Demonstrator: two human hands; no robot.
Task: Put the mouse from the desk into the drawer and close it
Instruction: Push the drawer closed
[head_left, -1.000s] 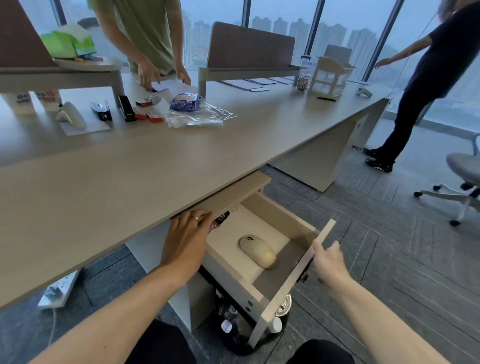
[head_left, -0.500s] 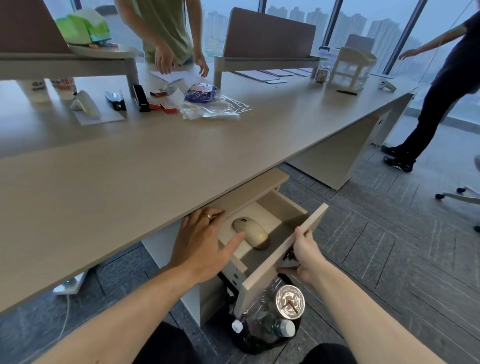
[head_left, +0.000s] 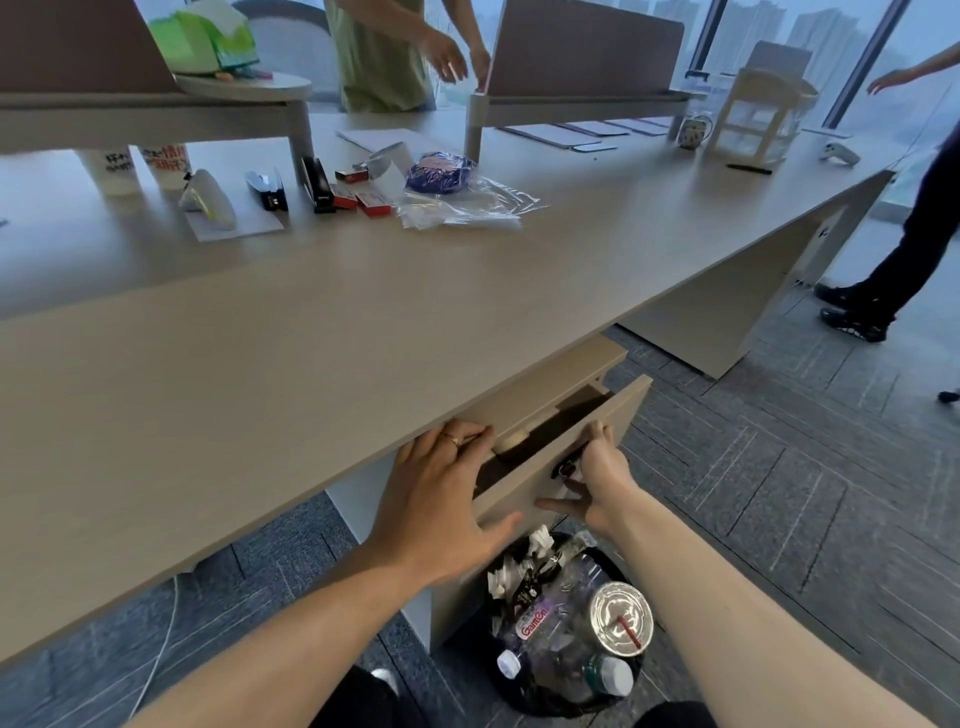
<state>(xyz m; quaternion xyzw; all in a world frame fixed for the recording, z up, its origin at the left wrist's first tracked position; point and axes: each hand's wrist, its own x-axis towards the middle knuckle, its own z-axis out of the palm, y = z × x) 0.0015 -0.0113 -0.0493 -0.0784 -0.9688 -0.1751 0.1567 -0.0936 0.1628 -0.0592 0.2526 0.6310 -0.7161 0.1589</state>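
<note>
Drawer (head_left: 582, 441) ajar under desk (head_left: 363, 322) edge, mouse (head_left: 511, 441) inside, right hand (head_left: 597, 478) fingers gripping front, left hand (head_left: 441, 499) fingers spread flat

"GamOn" on bottle label (head_left: 533, 623) in bin, cup lettering unreadable

Narrow gap above the drawer (head_left: 582, 441), flanked by both hands, bin (head_left: 566, 623) crowding below.

both forearms bare, no sleeves in view. left hand (head_left: 436, 499) wears a thin band ring on one finger. right hand (head_left: 597, 488) wears none.
</note>
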